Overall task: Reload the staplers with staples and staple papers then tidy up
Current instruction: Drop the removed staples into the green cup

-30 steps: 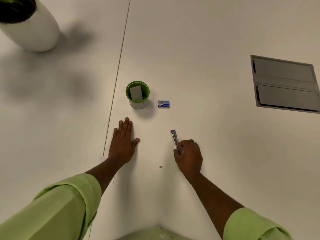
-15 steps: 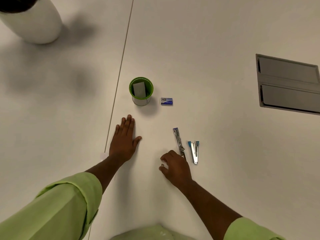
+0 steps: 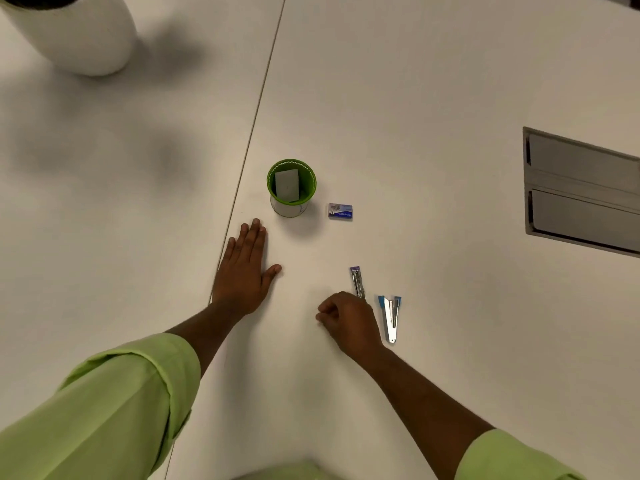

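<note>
My left hand [image 3: 244, 271] lies flat on the white table [image 3: 415, 98], fingers straight, just below a green cup [image 3: 277, 202] that holds a grey card. My right hand [image 3: 346, 322] has its fingers curled, the fingertips pinched together at the spot where a small staple piece lay; the piece itself is hidden. Just behind its knuckles lies a slim purple-tipped stapler [image 3: 356, 281]. A blue-tipped stapler [image 3: 391, 317] lies spread in a V to the right of that hand. A small blue staple box [image 3: 340, 211] sits to the right of the cup.
A grey metal cable hatch [image 3: 581, 192] is set into the table at the right. A large white vase [image 3: 76, 32] stands at the far left corner. A seam [image 3: 256, 116] runs down the table past my left hand.
My right hand let go of the purple-tipped stapler, moved left and toward me, and closed its fingers over the small staple piece. The left hand stayed flat.
</note>
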`<action>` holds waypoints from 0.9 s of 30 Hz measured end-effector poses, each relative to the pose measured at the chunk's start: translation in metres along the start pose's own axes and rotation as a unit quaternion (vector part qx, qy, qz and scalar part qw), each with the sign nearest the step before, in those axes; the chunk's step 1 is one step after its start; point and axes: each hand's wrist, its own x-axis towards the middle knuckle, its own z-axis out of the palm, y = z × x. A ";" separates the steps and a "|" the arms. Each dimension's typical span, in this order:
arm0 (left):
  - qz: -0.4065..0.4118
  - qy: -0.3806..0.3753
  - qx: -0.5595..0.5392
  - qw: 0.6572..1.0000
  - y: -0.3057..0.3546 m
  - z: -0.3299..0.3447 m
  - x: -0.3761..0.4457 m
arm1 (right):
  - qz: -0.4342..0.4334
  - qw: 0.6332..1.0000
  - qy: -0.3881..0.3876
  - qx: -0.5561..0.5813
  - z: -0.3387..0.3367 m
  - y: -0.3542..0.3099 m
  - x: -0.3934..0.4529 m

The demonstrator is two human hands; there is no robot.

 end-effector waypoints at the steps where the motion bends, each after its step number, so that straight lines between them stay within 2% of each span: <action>1: -0.007 0.002 0.002 1.000 0.000 -0.001 0.002 | 0.001 1.000 0.008 0.021 -0.004 -0.004 0.008; 9: -0.018 0.022 0.019 0.999 0.000 0.007 0.004 | -0.015 0.976 0.119 0.180 -0.051 -0.062 0.081; 14: -0.018 0.032 0.011 0.999 0.001 0.007 0.005 | -0.037 0.961 0.171 0.213 -0.073 -0.094 0.121; 19: -0.023 0.035 0.011 0.999 0.001 0.006 0.004 | -0.077 0.959 0.200 0.188 -0.078 -0.113 0.140; 27: -0.027 0.033 0.017 0.999 0.001 0.007 0.004 | -0.117 0.973 0.174 0.091 -0.079 -0.128 0.155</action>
